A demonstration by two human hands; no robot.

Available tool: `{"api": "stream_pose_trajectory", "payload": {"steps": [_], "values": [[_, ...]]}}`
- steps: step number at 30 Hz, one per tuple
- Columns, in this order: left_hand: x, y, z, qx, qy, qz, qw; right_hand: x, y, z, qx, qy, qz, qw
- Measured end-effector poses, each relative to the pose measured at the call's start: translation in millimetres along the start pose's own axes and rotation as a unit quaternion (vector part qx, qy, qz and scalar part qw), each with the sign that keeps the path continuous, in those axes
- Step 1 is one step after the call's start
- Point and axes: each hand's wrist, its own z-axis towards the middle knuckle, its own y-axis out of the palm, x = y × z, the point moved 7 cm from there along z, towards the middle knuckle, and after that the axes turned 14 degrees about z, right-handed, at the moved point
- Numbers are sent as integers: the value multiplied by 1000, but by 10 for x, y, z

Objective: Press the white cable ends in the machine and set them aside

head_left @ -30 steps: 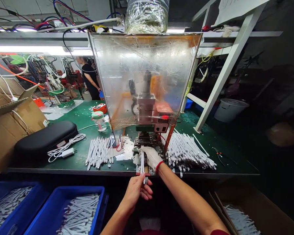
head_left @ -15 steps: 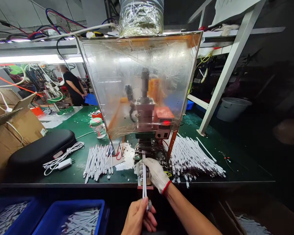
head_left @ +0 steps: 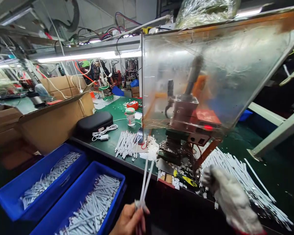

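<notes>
Low in the middle, my bare left hand [head_left: 132, 218] is closed around a few short white cables [head_left: 145, 184] by their lower ends. Their free ends point up, spread slightly apart, in front of the table edge. My right hand [head_left: 231, 197], in a white knit glove, is at the near edge of a large pile of white cables [head_left: 237, 169] on the right. Motion smears its fingers, so their grip cannot be made out. Between the hands stands a press machine [head_left: 183, 111] behind a clear plastic shield [head_left: 225, 71].
A smaller row of white cables [head_left: 126, 143] lies left of the press, near a lidded jar [head_left: 130, 117], a black case [head_left: 94, 122] and a coiled charger cable [head_left: 104, 133]. Two blue bins [head_left: 121, 186] of cables stand lower left. A yellow-black tool [head_left: 186, 179] lies at the table edge.
The view has turned left. My left hand has drawn the cables away from the press. My gloved right hand has let go of them and moved right to the large pile.
</notes>
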Motion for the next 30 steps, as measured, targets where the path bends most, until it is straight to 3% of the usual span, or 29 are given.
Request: {"api": "stream_pose_trajectory", "payload": {"steps": [2, 4, 8, 16, 20, 24, 27, 30], "values": [[168, -152, 52, 29, 42, -22, 998, 394, 18, -191, -21, 58, -65, 996], [265, -290, 128, 48, 51, -36, 997, 690, 23, -335, -26, 68, -104, 992], [300, -399, 224, 43, 52, -38, 997, 957, 56, -456, -43, 78, -119, 989], [215, -209, 183, 21, 38, -26, 999, 988, 515, -622, -193, 151, -191, 951], [214, -38, 165, -19, 36, -19, 999, 912, 727, -635, -248, 132, -236, 930], [154, 180, 131, -79, 32, 14, 996, 793, 911, -691, -303, 134, -185, 925], [102, 291, 140, -139, 22, 80, 987, 719, 929, -696, -262, 153, -112, 946], [180, 219, 228, -161, 23, 168, 972, 628, 833, -634, -201, 139, -53, 968]]}}
